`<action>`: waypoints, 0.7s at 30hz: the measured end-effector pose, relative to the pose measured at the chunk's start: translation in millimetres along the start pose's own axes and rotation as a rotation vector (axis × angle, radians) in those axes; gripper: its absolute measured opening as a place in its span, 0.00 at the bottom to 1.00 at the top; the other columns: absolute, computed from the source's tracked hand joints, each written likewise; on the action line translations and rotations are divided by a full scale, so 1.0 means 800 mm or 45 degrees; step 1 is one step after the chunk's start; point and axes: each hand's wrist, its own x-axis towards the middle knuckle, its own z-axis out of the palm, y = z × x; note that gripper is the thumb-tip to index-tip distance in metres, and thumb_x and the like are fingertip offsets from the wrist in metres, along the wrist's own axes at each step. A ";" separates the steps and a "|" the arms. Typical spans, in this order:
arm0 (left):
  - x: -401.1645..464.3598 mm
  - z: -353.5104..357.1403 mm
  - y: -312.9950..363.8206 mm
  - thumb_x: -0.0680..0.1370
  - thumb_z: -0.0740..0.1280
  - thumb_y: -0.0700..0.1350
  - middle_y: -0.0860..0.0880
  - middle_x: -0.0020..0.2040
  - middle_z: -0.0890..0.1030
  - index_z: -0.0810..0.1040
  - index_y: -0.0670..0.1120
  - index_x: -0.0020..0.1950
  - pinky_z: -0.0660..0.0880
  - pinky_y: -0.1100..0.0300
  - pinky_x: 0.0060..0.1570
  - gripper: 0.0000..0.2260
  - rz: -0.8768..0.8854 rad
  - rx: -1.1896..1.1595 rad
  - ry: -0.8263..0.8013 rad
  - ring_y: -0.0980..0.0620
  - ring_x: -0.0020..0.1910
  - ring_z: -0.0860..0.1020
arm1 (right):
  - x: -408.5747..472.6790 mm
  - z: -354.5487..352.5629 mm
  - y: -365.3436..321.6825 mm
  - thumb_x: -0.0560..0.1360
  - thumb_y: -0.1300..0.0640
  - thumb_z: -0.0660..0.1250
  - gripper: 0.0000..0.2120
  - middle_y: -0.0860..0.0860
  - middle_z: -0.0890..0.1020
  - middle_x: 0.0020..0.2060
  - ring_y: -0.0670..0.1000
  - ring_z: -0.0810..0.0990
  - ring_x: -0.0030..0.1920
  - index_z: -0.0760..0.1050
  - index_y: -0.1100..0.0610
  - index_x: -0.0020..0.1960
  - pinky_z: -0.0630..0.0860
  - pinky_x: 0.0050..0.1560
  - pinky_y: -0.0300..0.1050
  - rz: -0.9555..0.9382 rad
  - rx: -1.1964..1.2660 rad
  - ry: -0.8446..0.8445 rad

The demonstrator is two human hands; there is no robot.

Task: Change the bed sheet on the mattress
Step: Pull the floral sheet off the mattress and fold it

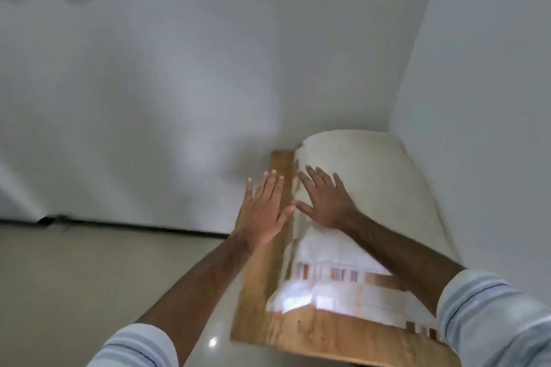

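A cream mattress [372, 175] lies on a wooden bed frame [256, 286] in the corner of the room. A white sheet [328, 265] with a band of brown and orange blocks covers its near part. My right hand [323, 202] rests flat on the mattress near its left edge, fingers spread. Over the frame's left side rail my left hand [264, 211] is held with straight fingers; whether it touches anything I cannot tell. Neither hand holds anything. The view is blurred.
White walls [179, 83] stand behind and to the right of the bed, close against it. A pale glossy floor [74, 277] stretches out to the left of the frame. A dark baseboard line runs along the wall's foot.
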 end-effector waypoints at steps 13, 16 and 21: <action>-0.673 -0.141 -0.183 0.79 0.40 0.63 0.42 0.82 0.56 0.56 0.43 0.82 0.51 0.37 0.78 0.37 -1.288 0.344 -0.094 0.44 0.82 0.53 | -0.167 -0.017 -0.587 0.77 0.30 0.43 0.41 0.53 0.49 0.81 0.55 0.49 0.81 0.46 0.52 0.82 0.50 0.77 0.64 -1.230 0.018 -0.037; -0.840 -0.183 -0.174 0.81 0.45 0.63 0.42 0.81 0.60 0.60 0.42 0.81 0.53 0.37 0.77 0.35 -1.529 0.379 -0.076 0.43 0.81 0.57 | -0.267 -0.023 -0.736 0.78 0.30 0.46 0.40 0.53 0.49 0.81 0.56 0.50 0.81 0.45 0.53 0.82 0.49 0.78 0.64 -1.518 0.030 -0.013; -1.155 -0.235 -0.118 0.81 0.47 0.63 0.41 0.80 0.63 0.61 0.42 0.80 0.57 0.36 0.76 0.35 -1.921 0.527 -0.112 0.42 0.80 0.59 | -0.493 -0.029 -0.981 0.74 0.29 0.40 0.43 0.53 0.50 0.81 0.56 0.50 0.81 0.46 0.52 0.82 0.49 0.77 0.64 -1.956 0.102 0.008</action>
